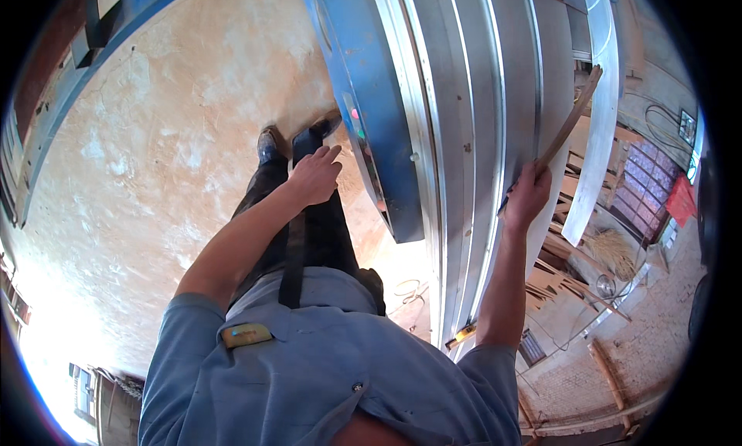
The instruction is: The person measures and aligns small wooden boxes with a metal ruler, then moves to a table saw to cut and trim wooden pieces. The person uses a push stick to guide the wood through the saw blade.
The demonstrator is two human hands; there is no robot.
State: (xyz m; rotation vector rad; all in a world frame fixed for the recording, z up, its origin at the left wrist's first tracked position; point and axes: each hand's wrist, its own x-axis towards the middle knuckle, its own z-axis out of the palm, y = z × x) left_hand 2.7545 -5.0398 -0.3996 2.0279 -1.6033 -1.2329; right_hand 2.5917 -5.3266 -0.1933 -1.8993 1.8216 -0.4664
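My right hand (529, 195) is closed round the lower part of a long wooden stick (570, 125). The stick slants up and away across the machine's metal table (481, 114), its far end by a pale curved strip (603, 144). My left hand (314, 175) hangs over my legs with its fingers stretched out and nothing in it. It is nearest to the machine's blue side panel (386, 148), which carries a pink button (355, 114) and a green one (360, 133). A small gap lies between the fingertips and the panel.
A yellow and black tool (461, 336) lies at the table's near end. Scrap wood (560, 280) and a straw-coloured bundle (612, 251) are on the floor at right. A cable (411, 291) lies below the panel. Another blue-edged frame (58, 106) stands far left.
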